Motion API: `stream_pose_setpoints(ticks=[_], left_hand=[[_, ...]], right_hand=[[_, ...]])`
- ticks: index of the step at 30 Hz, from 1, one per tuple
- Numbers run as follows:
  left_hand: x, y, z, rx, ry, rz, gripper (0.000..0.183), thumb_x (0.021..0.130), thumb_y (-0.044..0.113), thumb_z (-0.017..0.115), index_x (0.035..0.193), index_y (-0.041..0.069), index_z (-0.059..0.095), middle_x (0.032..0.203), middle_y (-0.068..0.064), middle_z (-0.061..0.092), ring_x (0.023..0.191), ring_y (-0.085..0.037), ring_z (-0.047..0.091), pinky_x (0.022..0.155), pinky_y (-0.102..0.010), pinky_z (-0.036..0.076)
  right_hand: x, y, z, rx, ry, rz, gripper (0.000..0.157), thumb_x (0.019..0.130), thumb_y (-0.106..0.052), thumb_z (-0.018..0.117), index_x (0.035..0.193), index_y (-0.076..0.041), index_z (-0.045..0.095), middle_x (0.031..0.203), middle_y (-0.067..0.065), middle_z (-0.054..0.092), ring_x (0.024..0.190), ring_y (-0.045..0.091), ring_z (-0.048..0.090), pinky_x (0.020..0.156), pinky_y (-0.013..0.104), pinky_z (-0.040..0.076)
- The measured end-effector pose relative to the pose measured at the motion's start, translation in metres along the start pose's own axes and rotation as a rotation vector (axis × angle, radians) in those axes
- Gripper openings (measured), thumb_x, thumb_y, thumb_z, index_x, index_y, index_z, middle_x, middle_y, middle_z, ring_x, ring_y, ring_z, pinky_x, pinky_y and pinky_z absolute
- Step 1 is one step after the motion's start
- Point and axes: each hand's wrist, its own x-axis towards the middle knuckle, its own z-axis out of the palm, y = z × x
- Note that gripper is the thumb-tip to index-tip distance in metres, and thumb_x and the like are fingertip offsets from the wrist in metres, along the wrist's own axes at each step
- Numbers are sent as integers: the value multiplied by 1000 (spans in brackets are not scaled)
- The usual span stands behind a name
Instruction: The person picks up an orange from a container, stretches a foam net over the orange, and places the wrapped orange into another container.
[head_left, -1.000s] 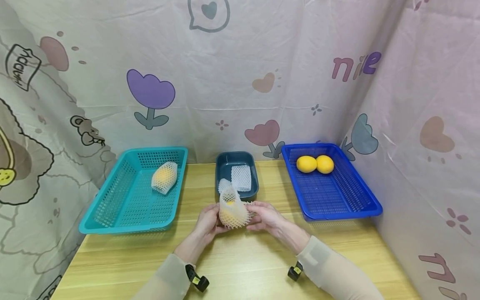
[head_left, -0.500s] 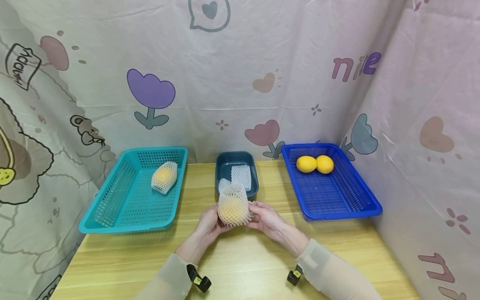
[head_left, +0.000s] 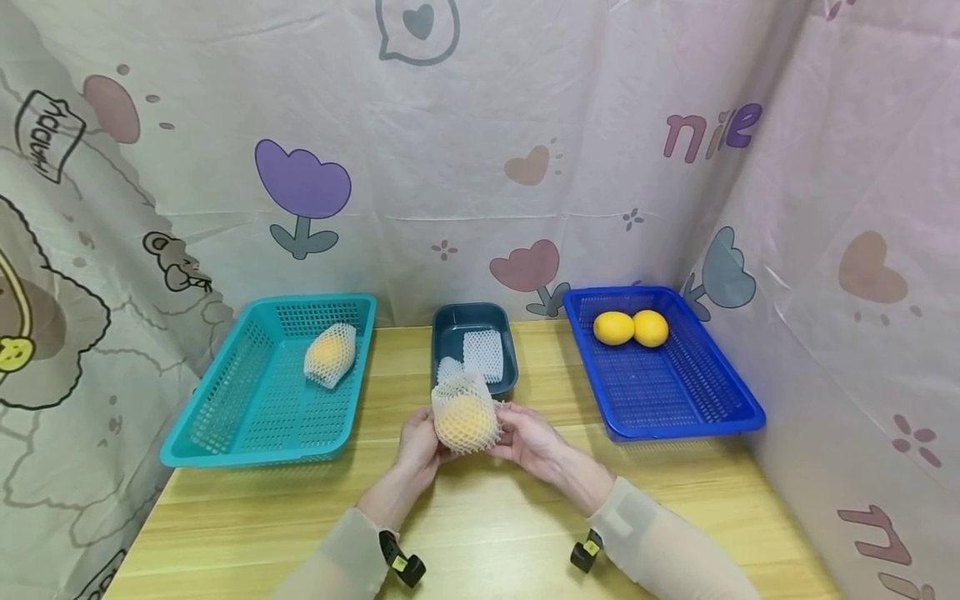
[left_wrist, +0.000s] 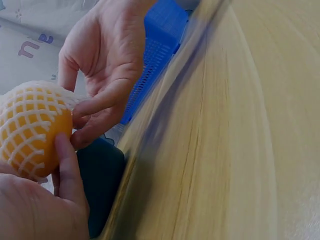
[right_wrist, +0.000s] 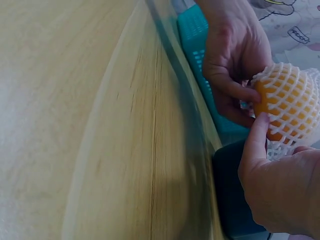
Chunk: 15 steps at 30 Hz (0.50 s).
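Note:
A yellow lemon (left_wrist: 61, 130) sits inside a white foam net sleeve (head_left: 467, 423) held between both hands, above the near edge of a small dark teal tray (head_left: 512, 367). My left hand (head_left: 417, 454) grips the wrapped lemon from the left side, its thumb on the bare end of the fruit in the left wrist view. From the right, my right hand (head_left: 532, 440) pinches the sleeve's open edge, its fingers right at the lemon. Net covers most of the fruit; a bare patch shows at the end facing me.
Flat foam nets (head_left: 483, 354) lie in the dark tray. On the left stands a turquoise basket (head_left: 255, 417) with one net-wrapped lemon (head_left: 330, 356). A blue basket (head_left: 652, 408) on the right holds two bare lemons (head_left: 613, 328). A patterned curtain (head_left: 450, 167) hangs behind the table.
The net has come down over the lemon's far end, and its upright top has folded lower. Both hands keep nearly the same place.

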Motion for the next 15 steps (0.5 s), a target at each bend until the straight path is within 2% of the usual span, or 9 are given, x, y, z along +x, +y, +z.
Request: stream_pose_setpoints(ticks=[5, 7, 9, 13, 15], left_hand=[[0, -1, 1, 52, 29, 29, 25, 117, 15, 51, 135, -1, 57, 89, 3, 71, 67, -8, 71, 61, -28, 62], [0, -1, 1, 73, 35, 34, 25, 117, 16, 50, 134, -1, 57, 90, 2, 69, 67, -8, 69, 61, -27, 61], [0, -1, 1, 76, 26, 33, 28, 119, 20, 49, 135, -2, 58, 90, 2, 69, 68, -8, 69, 62, -27, 61], [1, 0, 0, 16, -48, -18, 39, 121, 35, 46, 134, 0, 61, 89, 4, 72, 72, -8, 68, 65, -26, 60], [1, 1, -3, -26, -117, -59, 52, 120, 47, 47, 143, 1, 59, 100, 1, 75, 84, -12, 70, 73, -27, 63]], right_hand=[[0, -1, 1, 13, -27, 18, 73, 115, -49, 60, 162, 5, 44, 136, 13, 76, 114, 22, 79, 110, 44, 65], [0, -1, 2, 12, -49, 22, 76, 112, -51, 64, 161, 5, 46, 133, 12, 78, 115, 22, 78, 109, 43, 66], [0, -1, 2, 17, -57, 27, 72, 111, -47, 67, 159, 4, 49, 128, 10, 80, 114, 21, 78, 107, 42, 66], [0, -1, 1, 30, -52, 14, 67, 113, -39, 66, 160, 4, 48, 126, 9, 79, 115, 21, 77, 108, 41, 66], [0, 0, -1, 44, -41, 8, 68, 113, -39, 65, 162, 3, 44, 128, 9, 77, 116, 21, 77, 109, 42, 65]])
